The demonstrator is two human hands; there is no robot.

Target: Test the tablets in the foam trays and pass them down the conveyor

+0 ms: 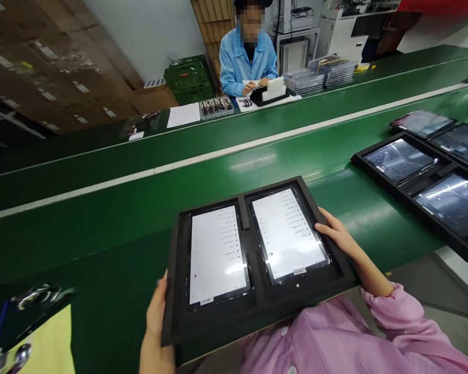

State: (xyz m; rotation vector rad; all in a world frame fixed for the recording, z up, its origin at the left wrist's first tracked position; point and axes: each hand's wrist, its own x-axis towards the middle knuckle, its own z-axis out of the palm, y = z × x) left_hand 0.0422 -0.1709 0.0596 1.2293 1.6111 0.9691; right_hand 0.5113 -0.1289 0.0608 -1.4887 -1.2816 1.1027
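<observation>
Black foam tray [257,306] w/ two tablets [216,254] [288,234] sits in its recesses, screens up and lit white. Tray is held at near edge of green conveyor belt [101,234], tilted a bit, far end over the belt; can't tell if it touches. Risk: it's held only at its sides, so a slipped grip could tip it and the tablets could slide or pop out of the foam. Other risk: right side of tray is near a second tray of tablets [359,158] on the belt, so a swing that way could knock them together.

L hand [156,317] is low at tray's near-left corner, thumb up along the edge, fingers out of sight below, likely gripping; can't confirm. R hand [335,231] is at tray's right edge, fingers together and fairly flat on the foam, forearm angled in from pink striped sleeve [390,306]. Both arms are bent, elbows near body.

Across the belts, a co-worker in blue coat [237,67] works at far side, hands on items at a small black stand [263,96].
</observation>
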